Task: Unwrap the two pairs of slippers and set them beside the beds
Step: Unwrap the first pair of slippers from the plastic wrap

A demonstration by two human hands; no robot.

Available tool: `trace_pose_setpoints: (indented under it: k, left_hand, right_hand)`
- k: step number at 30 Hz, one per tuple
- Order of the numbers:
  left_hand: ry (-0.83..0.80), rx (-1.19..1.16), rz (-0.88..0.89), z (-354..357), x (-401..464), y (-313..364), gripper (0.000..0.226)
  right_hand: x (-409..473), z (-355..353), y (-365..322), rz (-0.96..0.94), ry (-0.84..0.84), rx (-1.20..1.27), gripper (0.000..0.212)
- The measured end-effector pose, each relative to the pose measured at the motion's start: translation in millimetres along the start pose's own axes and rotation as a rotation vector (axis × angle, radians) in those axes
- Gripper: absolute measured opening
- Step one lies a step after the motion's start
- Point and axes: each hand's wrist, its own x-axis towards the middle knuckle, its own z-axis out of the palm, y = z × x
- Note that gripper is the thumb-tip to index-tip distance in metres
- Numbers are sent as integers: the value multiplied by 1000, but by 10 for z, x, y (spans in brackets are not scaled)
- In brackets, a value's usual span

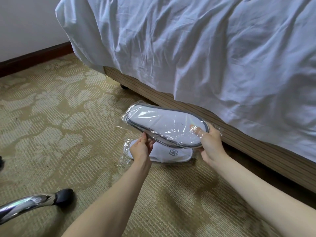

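I hold a pair of white slippers with grey trim, sealed in clear plastic wrap (164, 124), above the carpet beside the bed (205, 48). The soles face up. My left hand (142, 148) pinches the near edge of the package. My right hand (207, 141) grips its right end, thumb pressed on the plastic. Below it, a second wrapped pair of white slippers (172, 153) with a grey flower logo lies on the carpet, partly hidden by my left hand and the held package.
The bed's wooden base (239, 134) runs diagonally on the right, with a white sheet hanging over it. A chrome chair leg with a black caster (63, 196) stands at lower left. Patterned carpet (59, 125) spreads left toward a dark baseboard (34, 57).
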Motion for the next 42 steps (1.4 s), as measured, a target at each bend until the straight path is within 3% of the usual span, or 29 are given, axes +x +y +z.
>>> trace_pose_setpoints:
  k: [17,19,22,25,27,29,31,35,42]
  left_hand:
    - [450,-119,-13,-440,356,306,22]
    - [399,-131,-41,-484,373,336,13]
    - [108,-67,-169,-481,385,261,54]
    - [-136,-35,-310,-338,257,134,75]
    - [-213,-57,-365,-197,153,31,75]
    - [-279,-59,-376,-56,58,-51,59]
    - [-275,-62,-333,37,21,-88,39]
    - [-130,-87,-217,48,114,-59,23]
    - [50,-124,-137,-119,292,47,19]
  right_hand:
    - [-14,-241,49,19,26,-68,18]
    - [-17,-275,69,20,29,-92,19]
    - [-16,-299,99,25,45,-80,22]
    - [-21,-273,122,36,61,-25,21]
    - [-25,-250,142,43,65,-2,23]
    - [-22,-239,157,45,62,11,24]
    - [-20,-239,163,56,64,20,22]
    - [-17,-252,169,86,49,54,19]
    - [-2,-203,127,-11,22,-60,16]
